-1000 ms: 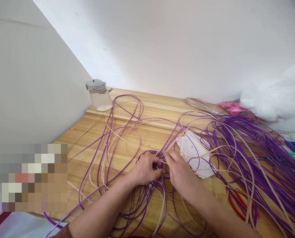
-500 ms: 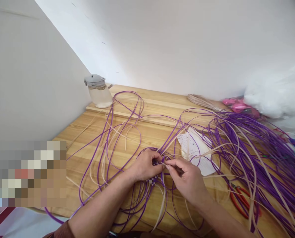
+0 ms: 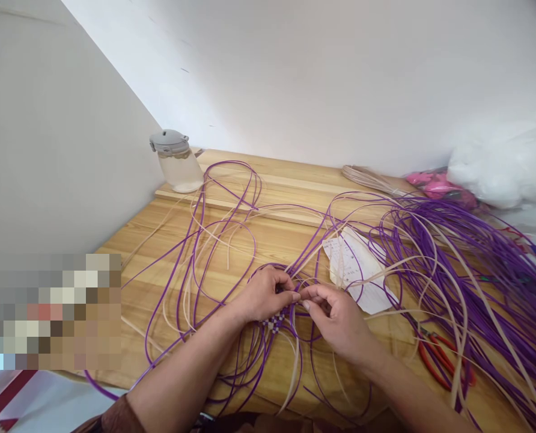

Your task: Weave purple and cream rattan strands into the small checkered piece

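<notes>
A small woven piece (image 3: 274,323) in a purple and cream check is partly covered by my left hand (image 3: 268,294). The thumb and forefinger of that hand are pinched together at its upper right edge, on the weave and its strips. Close by, my right hand (image 3: 335,313) pinches a thin strip between thumb and forefinger, the fingertips of both hands almost meeting. What lies right between the fingertips is too small to see clearly. Long purple strips (image 3: 196,240) and cream strips (image 3: 295,373) loop out of the weave on all sides.
A large bundle of purple strips (image 3: 466,258) fills the right side. Red-handled pliers (image 3: 439,361) lie under some strips. A written paper (image 3: 358,273) lies beyond my right hand. At the back left stands a lidded jar (image 3: 178,165); white plastic bags (image 3: 502,171) sit at the back right.
The view has shifted slightly. My fingertips have drawn closer together at the weave's edge, and a little more of the checked weave shows below my left hand.
</notes>
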A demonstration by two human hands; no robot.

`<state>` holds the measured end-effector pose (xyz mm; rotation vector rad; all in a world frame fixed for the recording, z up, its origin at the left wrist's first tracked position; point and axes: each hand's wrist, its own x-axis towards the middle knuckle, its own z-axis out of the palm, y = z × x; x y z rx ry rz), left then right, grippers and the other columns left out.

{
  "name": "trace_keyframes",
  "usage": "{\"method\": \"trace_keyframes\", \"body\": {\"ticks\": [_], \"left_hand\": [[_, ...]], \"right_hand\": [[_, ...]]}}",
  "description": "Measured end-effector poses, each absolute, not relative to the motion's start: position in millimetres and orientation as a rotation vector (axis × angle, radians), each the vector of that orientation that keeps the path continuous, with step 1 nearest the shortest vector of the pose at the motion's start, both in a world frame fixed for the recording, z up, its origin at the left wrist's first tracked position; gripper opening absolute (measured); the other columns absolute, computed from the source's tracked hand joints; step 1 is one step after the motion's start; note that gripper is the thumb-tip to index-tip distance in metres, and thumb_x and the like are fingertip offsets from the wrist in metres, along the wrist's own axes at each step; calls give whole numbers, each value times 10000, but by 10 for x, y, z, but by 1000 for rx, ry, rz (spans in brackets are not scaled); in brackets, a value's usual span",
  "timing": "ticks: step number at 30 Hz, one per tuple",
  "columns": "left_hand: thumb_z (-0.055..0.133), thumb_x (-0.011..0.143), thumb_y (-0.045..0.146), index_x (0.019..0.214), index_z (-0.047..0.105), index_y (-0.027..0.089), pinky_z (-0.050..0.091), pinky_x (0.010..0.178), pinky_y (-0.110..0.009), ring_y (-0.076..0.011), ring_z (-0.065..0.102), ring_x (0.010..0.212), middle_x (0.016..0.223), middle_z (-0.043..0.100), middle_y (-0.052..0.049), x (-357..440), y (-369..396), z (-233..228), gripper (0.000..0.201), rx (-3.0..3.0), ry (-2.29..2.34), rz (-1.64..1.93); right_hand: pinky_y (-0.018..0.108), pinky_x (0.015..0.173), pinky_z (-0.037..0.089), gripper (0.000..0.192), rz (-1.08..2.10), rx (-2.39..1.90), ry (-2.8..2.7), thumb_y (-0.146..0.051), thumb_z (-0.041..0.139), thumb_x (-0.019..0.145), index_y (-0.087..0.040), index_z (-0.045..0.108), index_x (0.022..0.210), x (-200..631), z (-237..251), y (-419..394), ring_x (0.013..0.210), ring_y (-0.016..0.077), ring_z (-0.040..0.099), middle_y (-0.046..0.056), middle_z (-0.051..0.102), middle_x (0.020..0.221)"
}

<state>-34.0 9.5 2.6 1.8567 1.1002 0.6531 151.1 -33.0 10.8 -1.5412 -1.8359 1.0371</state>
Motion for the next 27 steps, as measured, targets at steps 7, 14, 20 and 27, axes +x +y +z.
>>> {"method": "trace_keyframes", "body": {"ticks": [7,14,20,27], "left_hand": [[630,796,287,655,620,144,365,606,-217,-109,504,615,612,567,25,-331,118,-42,201,1794,1101,684],[623,788,294,649,613,143,373,592,-215,-110,509,612,618,580,16,-332,105,-30,205,1788,1100,696],[631,785,301,669,637,145,380,596,-219,-117,541,621,643,621,7,-338,97,-53,194,1796,1112,703],[639,766,245,674,656,163,397,720,-250,-154,579,738,684,661,4,-332,98,-30,125,1885,1162,686]], "right_hand": [[332,822,447,183,478,-1330,-2091,-170,607,831,-198,632,1011,1561,109,-455,890,193,587,43,656,910],[371,861,397,59,449,-1152,-2403,-205,635,869,-219,660,818,1462,296,-594,903,196,530,24,635,852],[315,891,452,297,665,-1092,-2259,-164,598,880,-243,604,1166,1490,320,-619,1013,176,571,45,638,1079],[267,727,496,147,822,-1328,-1999,-248,550,908,-219,680,973,1545,325,-343,795,156,640,39,697,884]]}}
